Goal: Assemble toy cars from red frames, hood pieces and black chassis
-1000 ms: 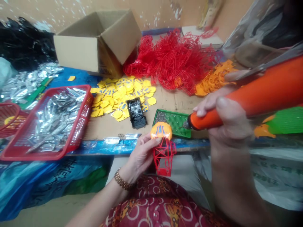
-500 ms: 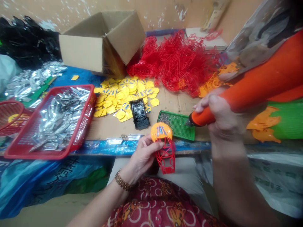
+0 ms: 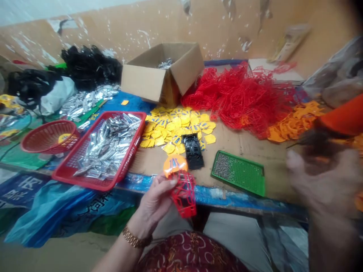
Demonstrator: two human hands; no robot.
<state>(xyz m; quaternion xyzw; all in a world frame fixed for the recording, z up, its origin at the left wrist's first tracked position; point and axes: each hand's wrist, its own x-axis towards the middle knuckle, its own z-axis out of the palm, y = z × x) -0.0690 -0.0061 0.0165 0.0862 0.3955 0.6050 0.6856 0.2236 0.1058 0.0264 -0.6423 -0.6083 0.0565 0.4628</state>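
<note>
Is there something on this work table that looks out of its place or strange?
One yellow plastic piece lies alone on the blue sheet, away from the yellow pile. It looks odd because the other yellow pieces are heaped together.

**Left hand closed, right hand blurred**

The left hand (image 3: 154, 200) was curled closed low in the middle of the view, its fingers (image 3: 160, 185) bent inward above a braceleted left wrist (image 3: 136, 236). The right hand (image 3: 320, 185) was a blur at the right edge, its grip impossible to make out, above the upright right forearm (image 3: 326, 241).
</note>
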